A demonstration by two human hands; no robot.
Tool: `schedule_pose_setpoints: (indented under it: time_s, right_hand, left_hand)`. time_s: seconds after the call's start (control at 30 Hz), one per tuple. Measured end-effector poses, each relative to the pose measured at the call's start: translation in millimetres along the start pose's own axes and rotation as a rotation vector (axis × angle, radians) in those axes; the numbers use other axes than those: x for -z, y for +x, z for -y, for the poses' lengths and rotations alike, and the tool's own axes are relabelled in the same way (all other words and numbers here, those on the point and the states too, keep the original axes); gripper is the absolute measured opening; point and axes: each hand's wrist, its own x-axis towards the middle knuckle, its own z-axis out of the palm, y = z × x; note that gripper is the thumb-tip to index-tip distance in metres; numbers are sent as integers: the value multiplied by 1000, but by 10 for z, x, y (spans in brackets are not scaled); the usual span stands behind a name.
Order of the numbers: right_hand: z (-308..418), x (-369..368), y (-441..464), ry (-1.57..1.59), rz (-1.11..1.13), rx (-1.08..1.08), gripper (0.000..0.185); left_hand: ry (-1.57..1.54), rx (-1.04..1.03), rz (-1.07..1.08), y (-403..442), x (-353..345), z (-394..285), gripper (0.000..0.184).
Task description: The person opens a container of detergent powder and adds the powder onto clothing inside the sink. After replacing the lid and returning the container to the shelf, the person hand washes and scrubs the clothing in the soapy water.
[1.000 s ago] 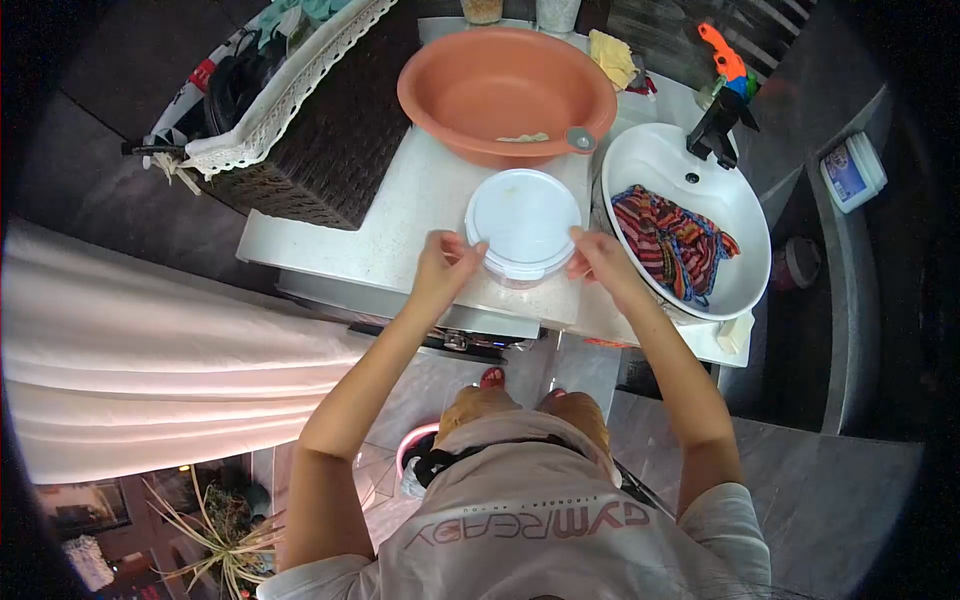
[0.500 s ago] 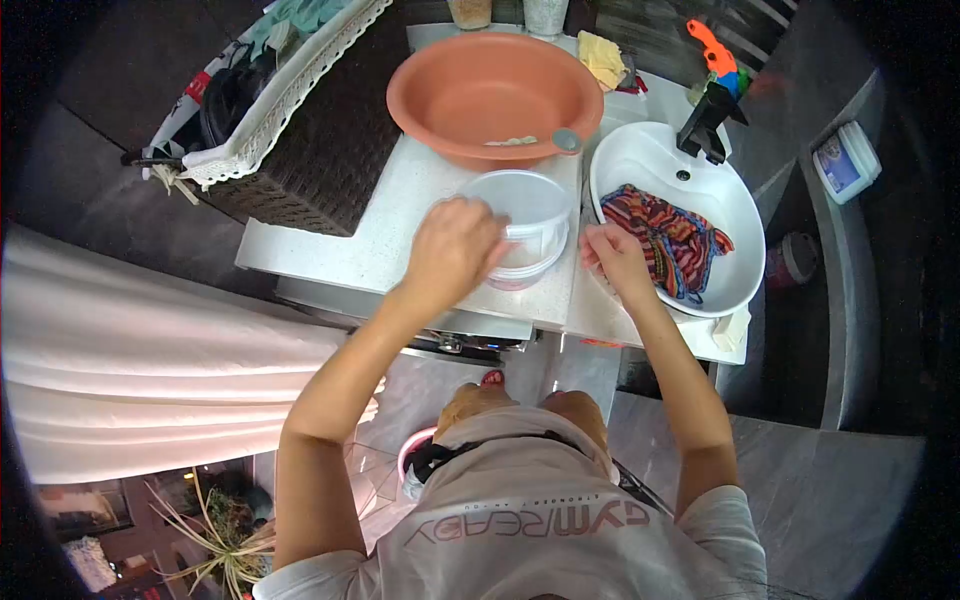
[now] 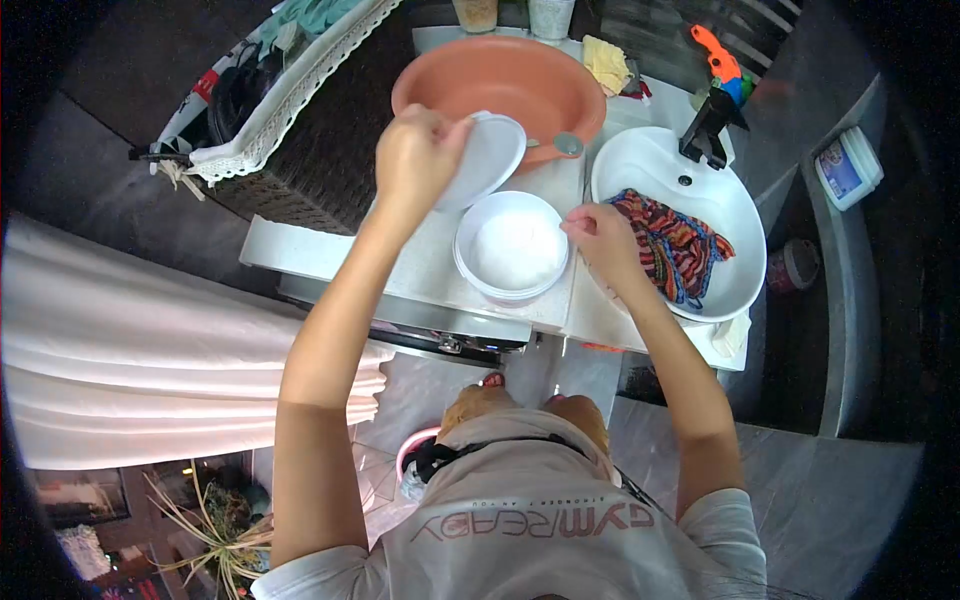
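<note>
A round white tub (image 3: 515,247) stands uncovered on the white counter (image 3: 330,256), with white contents inside. My left hand (image 3: 415,158) grips the edge of the tub's white lid (image 3: 483,160), which is tilted behind and left of the tub, in front of the basin. At the tub's right rim is my right hand (image 3: 604,236), its fingers drawn together in a pinch; whether it touches the rim or holds anything is too small to tell. Patterned striped cloth (image 3: 675,245) lies in the white sink (image 3: 735,270), right of that hand.
Behind the tub sits an orange-brown basin (image 3: 500,75). A dark woven basket (image 3: 320,150) is at the left. The black faucet (image 3: 708,128) rises behind the sink, near an orange and blue toy (image 3: 722,62). A yellow cloth (image 3: 606,64) lies beyond the basin.
The lid has come off the tub and moved up and left with my left hand. The tub's white contents now show. My right hand has stayed near the tub's right side.
</note>
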Motion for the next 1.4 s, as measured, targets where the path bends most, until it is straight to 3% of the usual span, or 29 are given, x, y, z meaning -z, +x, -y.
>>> schedule_pose_setpoints:
  time_s: [0.07,0.13,0.2,0.27,0.4,0.47,0.6,0.67,0.73,0.8,0.87,0.93,1.0,1.07,1.27,1.4]
  right_hand:
    - [91,37,29,-144,-51,92,14]
    - [200,48,39,-313,-10,316,11]
    - [303,30,18,-360,20,355,12]
    - [366,6,11,-566,167,459,12]
    - [563,-49,75,-800,438,423,24]
    - [560,-133,123,-817,471,398,32]
    - [614,-289,169,-1025,586,275,40]
    - [609,-338,183,-1080,583,236,43]
    - [597,-343,184,-1102,602,219,44]
    - [621,-353,185,-1115,619,196,45]
    - [539,-416,189,-1126,635,175,45]
    - [419,-510,175,-978,416,121,13]
    - [507,-453,157,-1042,482,157,13]
    - [654,-385,156,-1104,549,194,13]
    - [689,-414,150,-1141,604,172,16]
    - [718,-433,145,-1161,600,130,20]
  left_hand:
    - [-70,125,-12,9,18,169,31]
    - [-107,238,2,7,10,347,33]
    - [-145,350,14,0,-49,534,35]
    - [-213,471,-10,-7,-127,716,42]
    - [-147,492,18,-26,-175,870,44]
    - [-177,520,4,-46,-219,912,43]
    - [-145,356,-45,-96,-129,738,33]
    - [-135,120,-139,-124,-115,656,24]
    - [-123,79,-115,-179,-87,605,27]
    - [24,-185,-178,-201,-53,548,34]
    - [54,-162,-113,-244,9,472,42]
    - [151,-337,-141,-265,40,458,48]
    - [132,-351,-95,-334,79,430,47]
    - [258,-499,-42,-417,96,397,50]
    - [200,-567,74,-620,72,321,53]
    - [230,-461,77,-553,116,414,55]
